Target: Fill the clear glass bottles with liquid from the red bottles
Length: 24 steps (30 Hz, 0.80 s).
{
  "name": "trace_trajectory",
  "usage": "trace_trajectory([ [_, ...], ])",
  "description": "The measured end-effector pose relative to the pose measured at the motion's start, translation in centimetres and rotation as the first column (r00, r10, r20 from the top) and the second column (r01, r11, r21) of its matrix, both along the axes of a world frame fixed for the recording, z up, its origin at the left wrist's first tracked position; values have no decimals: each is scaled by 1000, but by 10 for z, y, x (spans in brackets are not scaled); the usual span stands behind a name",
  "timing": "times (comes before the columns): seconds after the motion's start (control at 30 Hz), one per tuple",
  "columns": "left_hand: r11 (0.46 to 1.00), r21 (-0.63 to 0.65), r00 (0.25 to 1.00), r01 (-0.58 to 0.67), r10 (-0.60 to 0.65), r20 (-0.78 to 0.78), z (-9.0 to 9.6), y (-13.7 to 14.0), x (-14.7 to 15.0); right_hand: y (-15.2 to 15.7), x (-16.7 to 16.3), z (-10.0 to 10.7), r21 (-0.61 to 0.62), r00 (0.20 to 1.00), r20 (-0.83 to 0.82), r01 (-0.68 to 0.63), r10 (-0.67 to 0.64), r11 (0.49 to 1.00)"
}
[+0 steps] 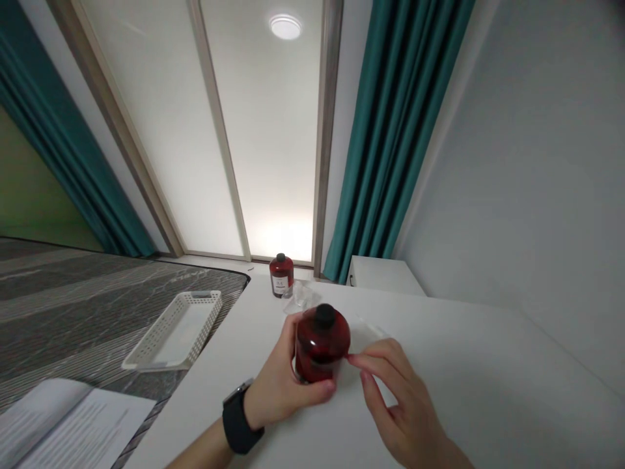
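A dark red bottle (322, 342) with a black cap stands over the white table, gripped around its side by my left hand (286, 374), which wears a black watch. My right hand (395, 391) is just to the right of the bottle. Its index fingertip meets or nearly meets the bottle's side, and thumb and index finger are apart. Nothing shows between those fingers. Behind sits a second red bottle (281, 277) with a black cap and a white label. Crumpled clear plastic (303, 296) lies between the two bottles.
The white table (469, 378) extends to the right toward a grey wall. On the left, a white perforated basket (134, 358) and an open book (102, 423) lie on a dark striped surface (97, 312). A white cabinet (383, 275) stands beyond the table, near teal curtains (390, 130).
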<state>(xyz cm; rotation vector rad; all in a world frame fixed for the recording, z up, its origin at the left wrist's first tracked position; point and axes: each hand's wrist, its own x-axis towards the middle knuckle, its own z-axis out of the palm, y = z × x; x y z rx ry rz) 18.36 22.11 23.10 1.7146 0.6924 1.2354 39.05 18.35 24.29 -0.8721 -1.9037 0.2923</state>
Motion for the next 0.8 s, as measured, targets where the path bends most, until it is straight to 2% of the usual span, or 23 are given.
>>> trace_trajectory([
  [0.07, 973, 135, 963, -189, 211, -168, -2, -2, -9, 6, 0, 17, 45, 996, 77, 34, -38, 998],
  [0.13, 917, 262, 896, -299, 365, -253, -7, -3, -19, 12, -4, 34, -28, 990, 137, 45, -40, 999],
  [0.2, 874, 343, 849, -343, 445, -285, -16, -4, -26, 18, -14, 49, -152, 967, 252, 9, 30, 988],
  [0.27, 850, 375, 819, -369, 488, -302, -27, -5, -32, 24, -28, 61, -226, 902, 417, -11, 108, 974],
  [0.4, 870, 274, 820, -411, 484, -306, -51, -3, -38, 41, -58, 68, -188, 758, 638, -14, 133, 982],
  [0.53, 887, 123, 852, -445, 461, -247, -67, 4, -38, 64, -72, 65, -200, 693, 695, -72, 193, 977],
  [0.67, 894, 54, 866, -445, 445, -228, -64, 8, -41, 85, -75, 66, -266, 666, 696, -106, 266, 958],
  [0.8, 935, 67, 911, -348, 354, -210, -58, 12, -53, 95, -78, 74, -315, 616, 697, -197, 367, 928],
])
